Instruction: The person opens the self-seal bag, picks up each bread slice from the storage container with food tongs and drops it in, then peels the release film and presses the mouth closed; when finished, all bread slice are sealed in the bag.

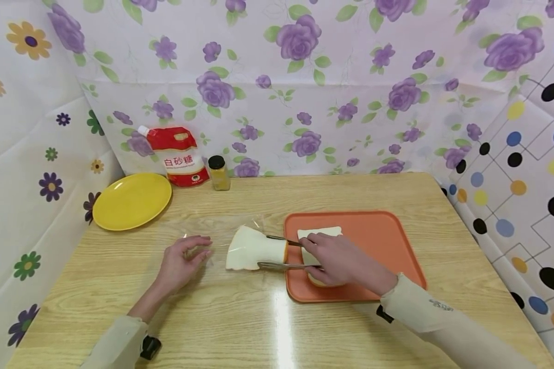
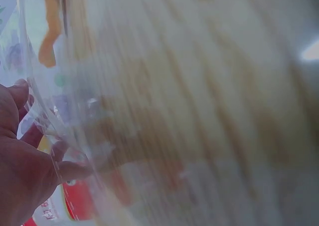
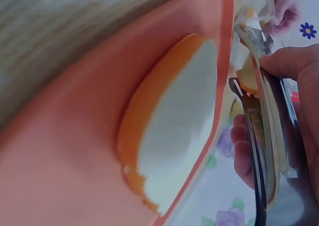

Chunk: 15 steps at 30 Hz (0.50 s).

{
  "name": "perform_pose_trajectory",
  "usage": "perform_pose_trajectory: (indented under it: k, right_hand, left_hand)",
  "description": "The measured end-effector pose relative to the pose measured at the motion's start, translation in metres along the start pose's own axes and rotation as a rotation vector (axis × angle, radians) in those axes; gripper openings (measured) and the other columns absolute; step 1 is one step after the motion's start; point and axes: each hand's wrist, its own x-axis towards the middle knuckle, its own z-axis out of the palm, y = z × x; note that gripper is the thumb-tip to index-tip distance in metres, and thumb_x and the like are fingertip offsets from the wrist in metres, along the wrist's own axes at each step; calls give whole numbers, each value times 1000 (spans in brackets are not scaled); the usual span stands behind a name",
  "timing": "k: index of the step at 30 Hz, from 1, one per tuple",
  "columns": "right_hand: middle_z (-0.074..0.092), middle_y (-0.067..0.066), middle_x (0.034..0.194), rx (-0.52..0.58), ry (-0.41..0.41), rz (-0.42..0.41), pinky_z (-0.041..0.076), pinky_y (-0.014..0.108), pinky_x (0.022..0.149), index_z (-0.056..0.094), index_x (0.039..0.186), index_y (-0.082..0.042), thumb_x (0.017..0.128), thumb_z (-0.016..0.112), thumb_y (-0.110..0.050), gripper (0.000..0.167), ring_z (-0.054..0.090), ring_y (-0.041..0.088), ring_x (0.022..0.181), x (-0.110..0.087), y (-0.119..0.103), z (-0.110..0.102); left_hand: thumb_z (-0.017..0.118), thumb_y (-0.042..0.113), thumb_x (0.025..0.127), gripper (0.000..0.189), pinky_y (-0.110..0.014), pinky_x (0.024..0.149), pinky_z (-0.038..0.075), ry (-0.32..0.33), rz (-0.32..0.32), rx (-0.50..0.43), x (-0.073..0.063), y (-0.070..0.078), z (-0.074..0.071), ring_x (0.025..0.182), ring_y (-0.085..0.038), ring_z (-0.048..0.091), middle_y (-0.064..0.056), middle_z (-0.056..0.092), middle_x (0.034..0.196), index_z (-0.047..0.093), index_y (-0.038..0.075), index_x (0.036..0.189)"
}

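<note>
In the head view, my right hand point(image 1: 332, 259) grips metal tongs point(image 1: 281, 266) above the tray. The tongs' two arms reach left and lie along both sides of a white bread slice point(image 1: 254, 248) with a brown crust. Clear plastic film of a bag point(image 1: 212, 225) surrounds part of that slice. My left hand point(image 1: 180, 261) is at the bag's left side, fingers bent; the left wrist view shows film point(image 2: 149, 111) running across its fingers. Under my right hand, bread point(image 3: 174, 116) lies on the orange tray point(image 1: 374, 236), partly hidden in the head view.
A yellow plate point(image 1: 131, 202) stands at the back left. Beside it are a red and white sugar pouch point(image 1: 180, 159) and a small black-capped jar point(image 1: 219, 174). Patterned cloth point(image 1: 268, 102) hangs behind the wooden table point(image 1: 231, 318) and at both sides.
</note>
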Motion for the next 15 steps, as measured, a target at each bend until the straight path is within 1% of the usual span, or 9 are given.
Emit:
perform_pose_trajectory:
  k: [2,3,4,8,9,10,12,15]
  right_hand:
    - [58,0,97,4,-23,-8,38,24,44,59,123,-6,91,68,-32,43,53,13,72,7,-1,-1]
    - [58,0,97,5,-34,-12,38,24,44,59,123,-6,91,68,-32,43,52,13,72,10,-2,-1]
    - [57,0,98,8,-40,-18,38,24,44,59,123,-6,91,68,-33,43,52,13,71,14,-3,-1]
    - [56,0,95,12,-39,-45,37,24,44,60,121,-6,90,70,-32,41,49,13,68,25,-5,1]
    - [55,0,94,8,-33,-55,37,24,44,60,121,-6,90,70,-32,42,49,13,68,28,-5,2]
    - [55,0,92,1,-26,-64,36,23,44,60,119,-6,90,71,-32,41,49,13,67,30,-5,3]
    - [53,0,89,-9,-18,-76,34,23,43,59,118,-5,89,71,-34,42,48,13,65,34,-6,4]
    - [51,-1,85,-2,-21,-85,31,23,42,58,116,-5,90,70,-35,42,45,13,62,39,-6,5]
  left_hand:
    - [80,-7,81,21,-22,96,43,4,7,-6,0,0,1,110,-36,63,-14,72,110,75,0,100]
    - [80,-6,80,21,-19,95,42,6,9,-7,0,0,1,110,-36,63,-14,72,110,75,0,100]
    - [80,-6,80,21,-20,96,42,7,12,-6,0,1,1,110,-36,63,-14,72,110,75,0,100]
    - [80,-6,80,21,-39,96,46,15,13,-6,0,3,2,110,-36,62,-14,73,110,75,0,99]
    - [80,-7,80,22,-41,96,46,19,16,-8,0,4,2,110,-36,62,-14,73,109,75,0,99]
    - [80,-7,79,22,-40,97,46,23,20,-14,1,4,2,110,-36,62,-15,73,109,75,0,99]
    - [80,-9,79,23,-30,98,44,36,32,-30,1,5,3,109,-37,62,-15,73,109,75,0,99]
    - [80,-10,78,23,-15,97,38,55,48,-60,1,5,3,108,-39,62,-16,73,108,75,0,98]
